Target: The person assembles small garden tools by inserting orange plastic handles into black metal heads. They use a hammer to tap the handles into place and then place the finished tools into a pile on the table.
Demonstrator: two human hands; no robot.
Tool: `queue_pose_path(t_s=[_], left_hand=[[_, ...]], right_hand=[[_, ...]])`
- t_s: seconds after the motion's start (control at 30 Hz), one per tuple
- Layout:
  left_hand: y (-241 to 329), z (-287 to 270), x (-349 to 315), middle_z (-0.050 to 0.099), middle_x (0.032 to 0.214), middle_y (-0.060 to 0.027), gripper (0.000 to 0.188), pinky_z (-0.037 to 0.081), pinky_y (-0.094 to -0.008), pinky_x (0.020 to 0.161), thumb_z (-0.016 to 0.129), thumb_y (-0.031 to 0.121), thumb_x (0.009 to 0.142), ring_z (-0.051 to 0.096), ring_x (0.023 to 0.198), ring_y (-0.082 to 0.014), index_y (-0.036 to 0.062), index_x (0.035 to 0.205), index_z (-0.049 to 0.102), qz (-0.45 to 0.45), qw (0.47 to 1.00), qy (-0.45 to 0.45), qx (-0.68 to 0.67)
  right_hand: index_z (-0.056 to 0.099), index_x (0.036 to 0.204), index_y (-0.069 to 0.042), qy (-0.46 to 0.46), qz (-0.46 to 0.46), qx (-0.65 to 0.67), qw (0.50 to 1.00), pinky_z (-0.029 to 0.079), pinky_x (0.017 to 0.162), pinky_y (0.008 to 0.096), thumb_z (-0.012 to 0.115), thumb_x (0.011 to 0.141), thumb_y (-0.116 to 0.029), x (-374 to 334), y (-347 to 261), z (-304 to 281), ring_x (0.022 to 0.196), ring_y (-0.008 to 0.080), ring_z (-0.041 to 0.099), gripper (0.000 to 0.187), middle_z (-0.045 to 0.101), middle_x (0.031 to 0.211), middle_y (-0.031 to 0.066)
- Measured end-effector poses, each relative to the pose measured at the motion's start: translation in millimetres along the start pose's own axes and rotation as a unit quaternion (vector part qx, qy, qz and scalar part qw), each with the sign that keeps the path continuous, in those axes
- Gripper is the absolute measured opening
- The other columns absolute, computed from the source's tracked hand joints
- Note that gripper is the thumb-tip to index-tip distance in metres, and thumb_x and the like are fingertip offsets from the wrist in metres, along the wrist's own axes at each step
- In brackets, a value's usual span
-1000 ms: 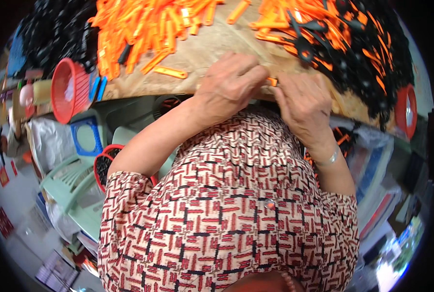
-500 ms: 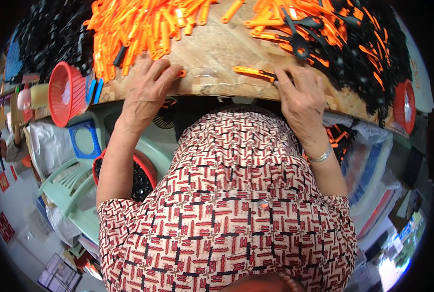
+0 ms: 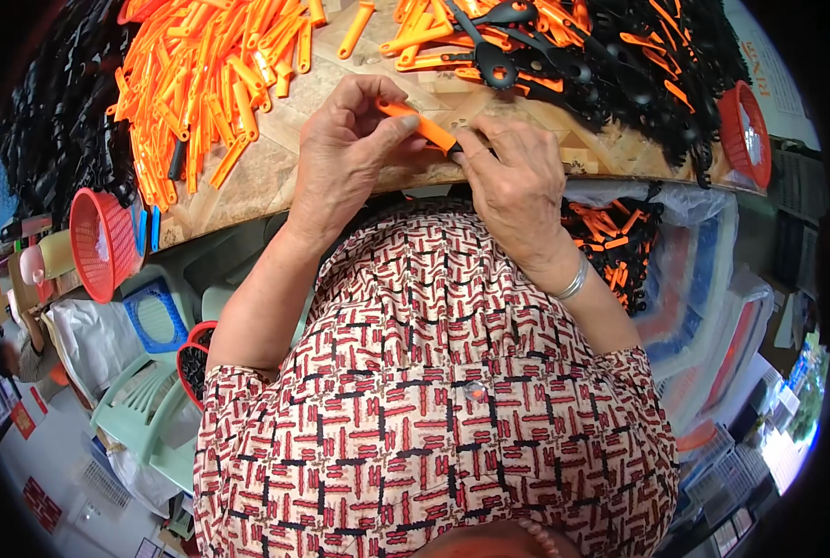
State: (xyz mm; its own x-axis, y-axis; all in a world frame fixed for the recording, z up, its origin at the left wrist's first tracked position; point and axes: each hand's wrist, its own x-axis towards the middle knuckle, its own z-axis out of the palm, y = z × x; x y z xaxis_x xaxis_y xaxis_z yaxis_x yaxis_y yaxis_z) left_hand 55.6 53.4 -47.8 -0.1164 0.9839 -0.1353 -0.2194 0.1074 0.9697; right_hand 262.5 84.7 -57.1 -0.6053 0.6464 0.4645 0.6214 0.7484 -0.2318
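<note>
Head view, and both hands meet over the near edge of the table (image 3: pixel 280 149), one orange handle (image 3: pixel 433 133) slung between them! Left hand (image 3: pixel 345 149) pinches it along the body, thumb laid across; right hand (image 3: pixel 517 177) closes its fingertips at the far end, on a black piece (image 3: pixel 456 149) mostly hidden by those fingers. So neither is nearer: both touch. From the left palm the handle lies toward two o'clock; from the right, toward ten. And look at that long axis, slanting ten to four, black-tipped end pointing at four, straight into the right-hand fingers. How deep the join sits, can't tell!
</note>
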Motion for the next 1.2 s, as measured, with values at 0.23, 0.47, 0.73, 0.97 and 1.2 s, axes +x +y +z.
queue_pose_path(t_s=[0.23, 0.47, 0.73, 0.97, 1.2], left_hand=[[1, 5, -5, 0.069, 0.097, -0.0037, 0.023, 0.06, -0.022, 0.071, 0.068, 0.007, 0.099, 0.068, 0.08, -0.0081, 0.0012, 0.121, 0.062, -0.039, 0.986, 0.061, 0.151], [4, 0, -7, 0.07, 0.09, -0.0035, 0.026, 0.057, -0.0202, 0.069, 0.068, 0.01, 0.1, 0.067, 0.077, -0.0072, 0.0012, 0.124, 0.065, -0.087, 0.988, 0.048, 0.121], [-2, 1, -8, 0.071, 0.09, -0.0049, 0.026, 0.06, -0.0212, 0.067, 0.066, 0.011, 0.101, 0.068, 0.076, -0.0079, -0.0001, 0.125, 0.065, -0.081, 0.991, 0.049, 0.093], [2, -1, -3, 0.072, 0.087, -0.003, 0.019, 0.059, -0.0225, 0.066, 0.068, 0.012, 0.101, 0.068, 0.077, -0.0065, -0.0003, 0.114, 0.069, -0.069, 0.974, 0.029, 0.216], [-4, -16, -5, 0.072, 0.087, -0.0029, 0.015, 0.055, -0.0229, 0.062, 0.071, 0.013, 0.098, 0.067, 0.074, -0.0074, 0.0003, 0.106, 0.071, 0.08, 0.925, 0.003, 0.372]], right_hand=[[0.073, 0.098, -0.006, -0.006, 0.018, 0.036, 0.999, 0.042, 0.083, 0.0384, 0.078, 0.077, -0.011, 5, -3, -3, 0.093, 0.0219, 0.06, 0.022, 0.064, 0.092, 0.0028], [0.073, 0.096, -0.006, -0.018, 0.033, 0.054, 0.998, 0.041, 0.081, 0.0384, 0.077, 0.079, -0.011, 4, -6, -4, 0.091, 0.0216, 0.06, 0.019, 0.063, 0.09, 0.0029], [0.073, 0.103, -0.006, -0.012, 0.031, 0.05, 0.998, 0.041, 0.077, 0.0381, 0.075, 0.08, -0.01, 5, -4, -2, 0.088, 0.0218, 0.059, 0.023, 0.06, 0.088, 0.0032], [0.074, 0.118, -0.009, -0.002, -0.03, 0.044, 0.999, 0.039, 0.073, 0.0384, 0.07, 0.08, -0.007, -1, 1, 2, 0.085, 0.0216, 0.056, 0.039, 0.058, 0.088, 0.002], [0.073, 0.118, -0.005, -0.011, -0.065, 0.034, 0.997, 0.041, 0.074, 0.039, 0.066, 0.078, -0.007, 2, 1, 2, 0.087, 0.0226, 0.058, 0.04, 0.062, 0.095, 0.0038]])
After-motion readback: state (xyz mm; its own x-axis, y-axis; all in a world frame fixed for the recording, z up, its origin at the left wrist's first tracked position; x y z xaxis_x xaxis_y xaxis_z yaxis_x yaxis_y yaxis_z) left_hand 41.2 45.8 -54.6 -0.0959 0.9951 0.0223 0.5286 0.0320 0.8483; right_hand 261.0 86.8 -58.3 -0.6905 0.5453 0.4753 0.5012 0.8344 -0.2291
